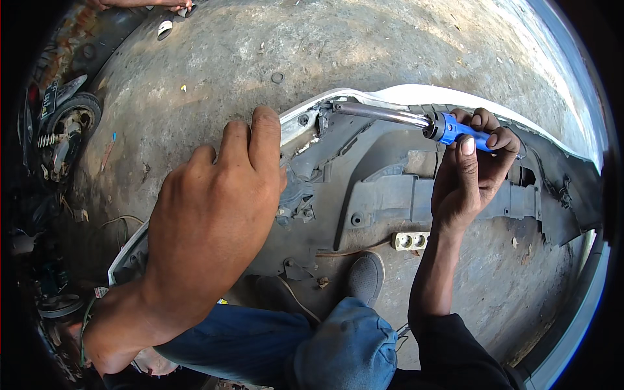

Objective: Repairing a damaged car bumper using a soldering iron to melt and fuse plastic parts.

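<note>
My right hand (471, 166) holds a blue-handled tool (481, 140) with a long metal barrel (383, 113), fingers closed round the handle. The barrel points left across a white car bumper (435, 94); its tip lies over the rim beside a small bracket (323, 120). My left hand (218, 195) is at the bumper's left part, fingers bent over the rim; its fingertips and most of the thumb are hidden. Dark plastic lining (390, 195) with tabs and holes runs along the bumper's inner side.
A white power strip (409, 241) and cable lie near my shoe (364, 279). A motorbike wheel (68, 130) and dark parts fill the left side. Another person's hand (179, 6) is at the top left near a white cylindrical piece (164, 29). A small ring (278, 77) lies on the concrete.
</note>
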The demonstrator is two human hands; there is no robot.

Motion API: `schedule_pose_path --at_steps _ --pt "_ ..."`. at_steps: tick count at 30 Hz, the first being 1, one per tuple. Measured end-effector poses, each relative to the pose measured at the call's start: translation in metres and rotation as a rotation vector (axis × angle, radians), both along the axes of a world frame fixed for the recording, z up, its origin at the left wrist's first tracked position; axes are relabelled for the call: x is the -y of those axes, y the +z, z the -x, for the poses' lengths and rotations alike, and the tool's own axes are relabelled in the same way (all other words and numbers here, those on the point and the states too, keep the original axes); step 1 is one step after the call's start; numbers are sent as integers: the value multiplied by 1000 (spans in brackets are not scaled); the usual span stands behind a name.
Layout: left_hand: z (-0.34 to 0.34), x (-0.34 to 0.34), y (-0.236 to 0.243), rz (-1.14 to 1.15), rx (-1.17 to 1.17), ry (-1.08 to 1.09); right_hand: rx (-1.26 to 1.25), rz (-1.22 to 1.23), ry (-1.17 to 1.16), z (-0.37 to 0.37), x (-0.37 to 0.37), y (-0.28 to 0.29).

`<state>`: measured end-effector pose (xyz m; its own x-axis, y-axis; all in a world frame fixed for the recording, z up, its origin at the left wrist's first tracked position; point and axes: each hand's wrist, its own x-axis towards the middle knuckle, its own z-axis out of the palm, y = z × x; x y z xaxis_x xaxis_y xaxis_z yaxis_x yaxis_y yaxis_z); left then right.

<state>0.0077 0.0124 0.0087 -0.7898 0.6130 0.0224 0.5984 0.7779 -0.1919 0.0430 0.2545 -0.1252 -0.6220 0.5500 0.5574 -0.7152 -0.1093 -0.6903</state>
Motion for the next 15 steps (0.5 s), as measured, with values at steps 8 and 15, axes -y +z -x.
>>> schedule_pose_path --at_steps 8,15 --pt "-1 -1 1 -3 12 13 -25 -54 52 -2 -7 -4" --pt "-1 -1 0 0 6 5 11 6 -14 0 0 -2"
